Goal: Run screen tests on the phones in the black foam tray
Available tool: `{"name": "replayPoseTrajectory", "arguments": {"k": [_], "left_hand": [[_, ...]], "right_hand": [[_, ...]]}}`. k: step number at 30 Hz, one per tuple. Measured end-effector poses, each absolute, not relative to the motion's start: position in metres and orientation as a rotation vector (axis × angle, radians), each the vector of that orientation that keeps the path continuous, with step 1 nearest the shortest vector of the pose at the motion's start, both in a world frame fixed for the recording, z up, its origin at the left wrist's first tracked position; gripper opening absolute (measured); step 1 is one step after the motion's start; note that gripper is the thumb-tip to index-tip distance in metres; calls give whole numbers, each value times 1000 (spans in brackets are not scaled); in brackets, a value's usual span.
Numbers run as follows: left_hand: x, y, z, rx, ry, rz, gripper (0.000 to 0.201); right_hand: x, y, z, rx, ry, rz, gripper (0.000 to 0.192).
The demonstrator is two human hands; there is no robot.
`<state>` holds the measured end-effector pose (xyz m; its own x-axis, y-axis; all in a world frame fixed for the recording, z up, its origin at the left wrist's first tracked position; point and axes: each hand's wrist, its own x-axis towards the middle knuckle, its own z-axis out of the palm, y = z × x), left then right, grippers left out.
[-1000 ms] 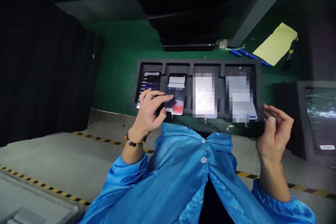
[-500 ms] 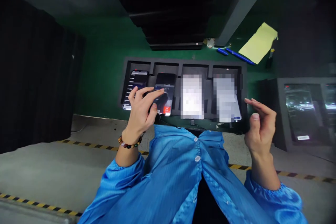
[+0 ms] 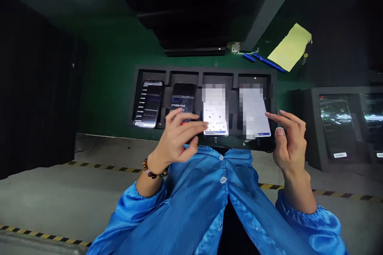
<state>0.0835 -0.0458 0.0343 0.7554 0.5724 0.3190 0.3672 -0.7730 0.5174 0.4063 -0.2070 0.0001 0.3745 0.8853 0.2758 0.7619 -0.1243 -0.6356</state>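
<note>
Several smartphones lie side by side in a black compartment tray [image 3: 201, 69]. My left hand [image 3: 179, 137], fingers apart and holding nothing, is over the lower part of the second phone [image 3: 183, 93]. Its index fingertip reaches the left edge of the third phone [image 3: 216, 111], which has a lit white screen; whether it touches cannot be told. My right hand [image 3: 290, 141], also open, has its index fingertip at the right edge of the fourth phone [image 3: 255, 107], whose screen is white too. The leftmost phone [image 3: 149, 103] shows a dark list with white text.
Behind the tray are blue pens [image 3: 269, 63], a yellow paper [image 3: 291, 48] and a slanted grey post [image 3: 263, 8]. To the right stands another dark tray [image 3: 314, 127] holding phones. A short cable [image 3: 216, 140] meets the third phone's lower end.
My left hand has moved right, from the second phone's screen to the third phone's edge. My right hand has shifted left to the fourth phone. The second phone's screen now shows different text.
</note>
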Motion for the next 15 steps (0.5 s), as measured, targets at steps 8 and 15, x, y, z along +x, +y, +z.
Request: {"name": "replayPoseTrajectory", "arguments": {"k": [8, 15], "left_hand": [[113, -62, 27, 2519, 447, 594, 49], [114, -60, 32, 2503, 468, 610, 48]], "right_hand": [[406, -207, 2, -1896, -1401, 228, 38], [403, -215, 0, -1906, -1337, 151, 28]]}}
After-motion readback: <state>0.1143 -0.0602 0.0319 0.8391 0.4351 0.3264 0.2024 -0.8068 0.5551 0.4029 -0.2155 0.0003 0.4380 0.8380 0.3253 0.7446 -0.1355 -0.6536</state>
